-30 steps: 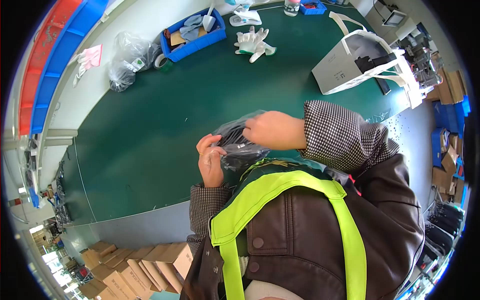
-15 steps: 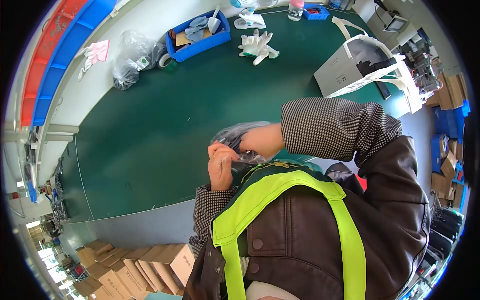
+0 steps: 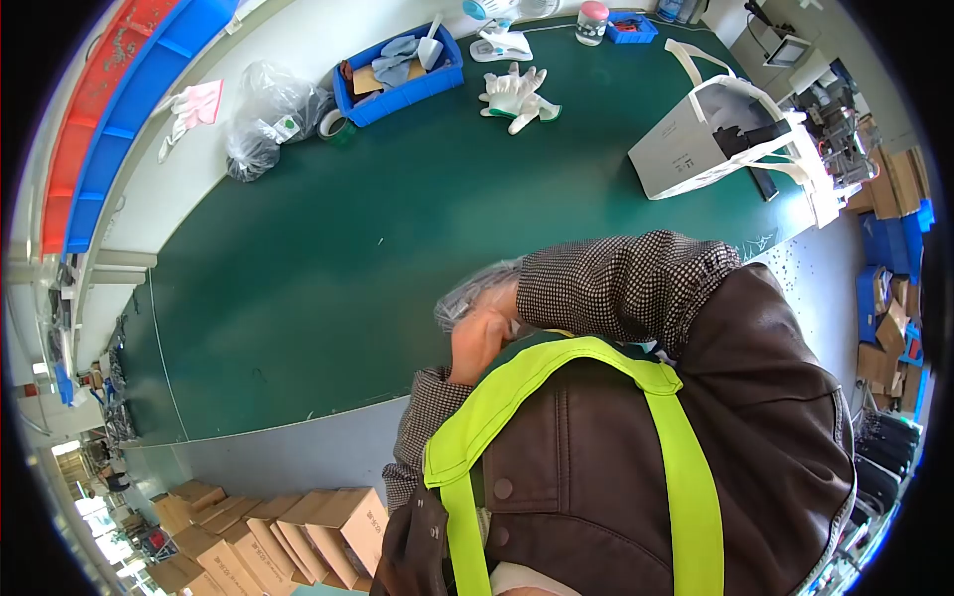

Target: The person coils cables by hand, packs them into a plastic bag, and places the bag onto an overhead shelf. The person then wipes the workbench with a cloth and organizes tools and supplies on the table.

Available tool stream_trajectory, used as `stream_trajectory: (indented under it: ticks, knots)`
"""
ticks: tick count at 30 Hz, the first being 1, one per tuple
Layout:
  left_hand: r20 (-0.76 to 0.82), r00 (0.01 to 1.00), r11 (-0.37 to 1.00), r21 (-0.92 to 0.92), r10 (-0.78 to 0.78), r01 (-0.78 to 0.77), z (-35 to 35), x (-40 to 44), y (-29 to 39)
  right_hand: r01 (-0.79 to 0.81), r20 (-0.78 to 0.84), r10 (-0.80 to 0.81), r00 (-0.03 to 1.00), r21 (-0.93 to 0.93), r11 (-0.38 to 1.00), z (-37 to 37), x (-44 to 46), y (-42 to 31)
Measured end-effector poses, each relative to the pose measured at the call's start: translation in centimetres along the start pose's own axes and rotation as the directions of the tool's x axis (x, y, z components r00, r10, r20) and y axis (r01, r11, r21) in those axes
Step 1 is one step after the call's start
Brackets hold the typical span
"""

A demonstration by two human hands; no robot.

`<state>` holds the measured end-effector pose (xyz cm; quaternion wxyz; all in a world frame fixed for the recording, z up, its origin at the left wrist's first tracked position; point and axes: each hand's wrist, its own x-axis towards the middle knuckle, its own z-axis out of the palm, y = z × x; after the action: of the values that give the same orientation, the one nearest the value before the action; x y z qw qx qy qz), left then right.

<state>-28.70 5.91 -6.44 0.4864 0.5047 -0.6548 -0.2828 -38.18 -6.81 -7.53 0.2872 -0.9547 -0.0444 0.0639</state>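
A clear, crinkled plastic bag [image 3: 462, 301] lies at the near edge of the green table, close against my body. My left hand [image 3: 479, 343] is closed on the near side of the bag. My right hand [image 3: 504, 298] reaches into or against the bag from the right; its fingers are hidden by the plastic, my left hand and the checked sleeve. The dark contents seen earlier are mostly covered now.
The green table [image 3: 268, 288] bears a blue bin [image 3: 407, 91], white gloves [image 3: 515, 97], a tape roll [image 3: 333, 125], a plastic bag bundle [image 3: 263, 119], a jar [image 3: 591, 24] and a white tote bag [image 3: 686, 149]. Cardboard boxes [image 3: 338, 526] stand below.
My right hand has moved down and left, deeper to the bag, with the sleeve now beside it. My left hand has shifted right, and both hands are now together.
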Motion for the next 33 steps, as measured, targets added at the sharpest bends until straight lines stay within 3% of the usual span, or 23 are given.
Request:
stream_trajectory:
  ticks: [1, 3, 5, 8, 10, 11, 13, 15, 18, 20, 21, 23, 25, 27, 28, 30, 32, 33]
  knots:
    - [-0.005, 1.0, 1.0, -0.001, -0.002, 0.002, 0.1, -0.2, 0.2, -0.009, 0.005, 0.009, 1.0, 0.018, 1.0, 0.2, 0.0, -0.1]
    - [-0.115, 0.949, 0.941, -0.212, -0.293, 0.264, -0.5, 0.0, 0.6, -0.024, 0.001, 0.024, 1.0, 0.041, 0.999, 0.5, -0.1, -0.2]
    - [-0.155, 0.805, 0.769, -0.44, -0.573, 0.463, -1.0, 0.2, 0.8, -0.039, 0.004, 0.039, 0.999, 0.067, 0.997, 0.7, -0.3, -0.3]
    - [-0.139, 0.78, 0.666, -0.623, -0.61, 0.41, -0.7, 0.1, 0.3, -0.018, -0.041, 0.022, 0.999, 0.087, 0.996, -6.5, -4.9, -2.0]
    - [-0.106, 0.766, 0.542, -0.768, -0.634, 0.342, -0.7, 0.1, -0.1, 0.003, -0.353, 0.258, 0.899, 0.594, 0.804, -8.8, -8.3, -2.3]
    - [-0.114, 0.767, 0.543, -0.771, -0.632, 0.333, -0.7, 0.2, -0.2, 0.002, -0.349, 0.252, 0.903, 0.589, 0.808, -8.6, -9.0, -1.6]
    - [-0.167, 0.787, 0.618, -0.721, -0.594, 0.314, -0.7, 0.1, -0.2, -0.007, -0.545, 0.183, 0.818, 0.309, 0.951, -5.9, -9.7, 0.8]
    - [-0.208, 0.811, 0.691, -0.66, -0.546, 0.296, -0.8, 0.2, -0.2, -0.071, -0.706, 0.052, 0.707, 0.002, 0.998, -3.4, -9.9, 3.0]
    - [-0.2, 0.84, 0.775, -0.533, -0.505, 0.339, -0.6, -0.2, -0.3, 0.029, -0.658, 0.035, 0.753, 0.085, 0.996, -0.4, -6.2, 1.8]
    - [-0.193, 0.857, 0.841, -0.382, -0.477, 0.382, -1.1, -0.8, -0.2, 0.31, -0.647, 0.094, 0.757, 0.482, 0.82, 1.5, -3.1, 1.2]
    - [-0.198, 0.852, 0.841, -0.373, -0.484, 0.391, -1.4, -0.9, -0.2, 0.322, -0.649, 0.089, 0.756, 0.487, 0.812, 2.1, -2.6, 1.4]
    - [-0.419, 0.883, 0.955, 0.1, -0.213, 0.278, -2.1, -0.7, -0.4, 0.296, -0.55, 0.291, 0.783, 0.74, 0.603, 3.3, -2.0, 1.7]
    - [-0.462, 0.877, 0.809, 0.561, 0.132, 0.173, -2.4, -0.5, -0.6, 0.248, -0.381, 0.453, 0.806, 0.912, 0.327, 4.4, -1.8, 2.0]
    - [-0.421, 0.903, 0.893, 0.371, -0.082, 0.254, -2.2, -1.1, -1.3, 0.223, -0.355, 0.488, 0.797, 0.925, 0.309, 4.2, -1.5, 1.4]
    - [-0.419, 0.904, 0.892, 0.371, -0.087, 0.258, -2.1, -1.3, -1.8, 0.195, -0.33, 0.523, 0.786, 0.935, 0.297, 4.1, -1.4, 0.9]
    - [-0.178, 0.981, 0.848, 0.507, -0.073, 0.155, -1.7, -1.1, -3.0, 0.137, -0.279, 0.589, 0.759, 0.952, 0.274, 3.8, -1.2, 0.0]
    - [-0.269, 0.96, 0.873, 0.447, -0.078, 0.196, -0.8, -1.5, -3.6, 0.265, -0.598, 0.37, 0.711, 0.715, 0.646, 2.8, -0.5, -1.2]
    - [-0.356, 0.93, 0.893, 0.384, -0.089, 0.233, -0.2, -1.9, -3.8, 0.316, -0.733, 0.028, 0.679, 0.326, 0.891, 2.7, 0.3, -0.6]
